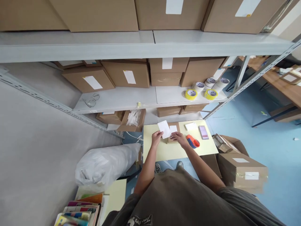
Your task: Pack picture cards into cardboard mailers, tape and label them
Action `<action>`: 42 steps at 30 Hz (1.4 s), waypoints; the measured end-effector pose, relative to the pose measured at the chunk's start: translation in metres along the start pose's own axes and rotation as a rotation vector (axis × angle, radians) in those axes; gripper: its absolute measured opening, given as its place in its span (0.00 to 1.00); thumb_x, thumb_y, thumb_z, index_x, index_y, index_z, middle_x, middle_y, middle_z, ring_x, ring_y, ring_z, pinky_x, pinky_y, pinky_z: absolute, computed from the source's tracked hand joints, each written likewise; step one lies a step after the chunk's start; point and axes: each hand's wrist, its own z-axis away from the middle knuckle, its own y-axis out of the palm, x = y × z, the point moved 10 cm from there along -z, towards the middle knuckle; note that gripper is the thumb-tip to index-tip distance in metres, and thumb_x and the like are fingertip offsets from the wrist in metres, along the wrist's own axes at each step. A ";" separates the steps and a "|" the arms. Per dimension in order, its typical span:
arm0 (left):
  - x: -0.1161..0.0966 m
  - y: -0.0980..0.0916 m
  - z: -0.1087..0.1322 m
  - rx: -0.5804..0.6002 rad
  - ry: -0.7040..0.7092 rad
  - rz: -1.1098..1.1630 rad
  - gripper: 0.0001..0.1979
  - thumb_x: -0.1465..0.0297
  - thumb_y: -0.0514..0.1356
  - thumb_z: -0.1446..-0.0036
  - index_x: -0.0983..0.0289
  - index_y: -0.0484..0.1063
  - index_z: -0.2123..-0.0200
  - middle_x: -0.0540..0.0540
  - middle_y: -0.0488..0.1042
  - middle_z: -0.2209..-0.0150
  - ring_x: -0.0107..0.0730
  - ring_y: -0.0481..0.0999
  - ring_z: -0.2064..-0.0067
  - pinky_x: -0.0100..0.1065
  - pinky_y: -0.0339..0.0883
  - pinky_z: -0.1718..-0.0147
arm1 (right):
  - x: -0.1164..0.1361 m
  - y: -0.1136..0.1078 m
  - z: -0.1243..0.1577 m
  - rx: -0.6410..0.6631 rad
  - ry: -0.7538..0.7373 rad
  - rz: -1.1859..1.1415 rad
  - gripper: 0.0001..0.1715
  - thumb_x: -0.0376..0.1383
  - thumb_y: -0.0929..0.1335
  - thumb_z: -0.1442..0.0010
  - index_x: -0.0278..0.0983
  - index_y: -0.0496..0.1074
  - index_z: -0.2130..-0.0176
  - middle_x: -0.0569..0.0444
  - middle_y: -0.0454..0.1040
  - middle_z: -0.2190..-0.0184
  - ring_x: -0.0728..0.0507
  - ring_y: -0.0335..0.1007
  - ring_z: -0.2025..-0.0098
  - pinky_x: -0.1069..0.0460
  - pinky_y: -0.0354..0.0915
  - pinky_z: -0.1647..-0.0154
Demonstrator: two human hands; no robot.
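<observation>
My left hand (156, 138) pinches the lower left edge of a white paper label (164, 128), which is tilted above the table. At the label's lower right corner, the fingertips of my right hand (179, 138) are closed on its edge. Below and just behind the hands lies a small brown cardboard box (176, 126) with a white label on top, partly hidden by the right hand. To the right of that hand rests an orange and blue tape dispenser (193, 141) on the pale yellow table (183, 154).
A white stack of labels (191, 126) and a phone (203, 132) lie at the table's right. Shelving (117, 99) ahead bears boxes, tape rolls (191, 94) and glasses (91, 101). A stuffed plastic bag (105, 163) stands left; cardboard boxes (242, 169) stand right.
</observation>
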 end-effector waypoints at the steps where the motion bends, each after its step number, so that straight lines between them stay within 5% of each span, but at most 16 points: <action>1: -0.005 0.005 0.000 0.008 0.010 -0.001 0.29 0.44 0.74 0.59 0.65 0.80 0.70 0.56 0.82 0.69 0.36 0.79 0.66 0.35 0.73 0.64 | 0.003 -0.004 0.004 0.013 -0.010 0.000 0.24 0.55 0.76 0.45 0.39 0.78 0.62 0.49 0.84 0.61 0.41 0.81 0.60 0.48 0.71 0.57; 11: -0.035 0.054 0.005 0.036 0.079 -0.083 0.28 0.44 0.71 0.52 0.65 0.81 0.66 0.58 0.83 0.65 0.38 0.81 0.62 0.37 0.76 0.60 | 0.033 -0.042 0.019 0.050 -0.091 -0.057 0.22 0.55 0.75 0.43 0.39 0.78 0.63 0.48 0.85 0.61 0.40 0.82 0.59 0.46 0.71 0.54; 19: -0.037 0.077 0.008 0.027 0.082 -0.087 0.28 0.45 0.72 0.52 0.66 0.82 0.63 0.58 0.84 0.65 0.39 0.81 0.63 0.39 0.76 0.59 | 0.046 -0.063 0.024 0.102 -0.115 -0.060 0.22 0.55 0.74 0.42 0.39 0.76 0.65 0.49 0.85 0.64 0.42 0.80 0.60 0.47 0.70 0.55; 25: -0.055 0.080 0.024 -0.194 0.175 -0.375 0.28 0.58 0.76 0.53 0.62 0.82 0.49 0.59 0.84 0.56 0.39 0.82 0.58 0.38 0.75 0.54 | 0.057 -0.070 0.026 0.163 -0.197 -0.049 0.22 0.55 0.73 0.40 0.39 0.76 0.64 0.50 0.84 0.64 0.42 0.79 0.61 0.48 0.69 0.58; 28: -0.063 0.121 0.036 0.038 0.240 -0.392 0.19 0.55 0.72 0.46 0.62 0.84 0.56 0.60 0.85 0.59 0.41 0.82 0.58 0.39 0.75 0.55 | 0.064 -0.075 0.030 0.167 -0.240 -0.006 0.21 0.54 0.72 0.38 0.40 0.77 0.63 0.51 0.83 0.65 0.42 0.78 0.60 0.48 0.69 0.57; 31: -0.062 0.157 0.049 0.250 0.230 -0.351 0.22 0.51 0.71 0.44 0.64 0.86 0.58 0.59 0.85 0.62 0.43 0.83 0.59 0.39 0.76 0.56 | 0.071 -0.081 0.034 0.176 -0.287 0.025 0.19 0.53 0.71 0.37 0.40 0.78 0.62 0.52 0.82 0.66 0.42 0.77 0.61 0.48 0.69 0.57; 37: -0.047 0.164 0.047 0.117 0.089 -0.144 0.30 0.42 0.68 0.46 0.67 0.84 0.61 0.61 0.84 0.63 0.42 0.83 0.60 0.40 0.78 0.58 | 0.068 -0.111 0.038 0.147 -0.291 0.009 0.20 0.55 0.70 0.36 0.41 0.76 0.63 0.51 0.83 0.64 0.42 0.78 0.60 0.48 0.68 0.57; 42: -0.037 0.196 0.055 0.159 0.078 -0.130 0.34 0.38 0.64 0.45 0.67 0.83 0.62 0.63 0.83 0.63 0.44 0.82 0.59 0.40 0.77 0.59 | 0.052 -0.140 0.037 0.105 -0.247 -0.061 0.16 0.51 0.68 0.36 0.42 0.73 0.63 0.54 0.82 0.64 0.42 0.79 0.59 0.48 0.69 0.57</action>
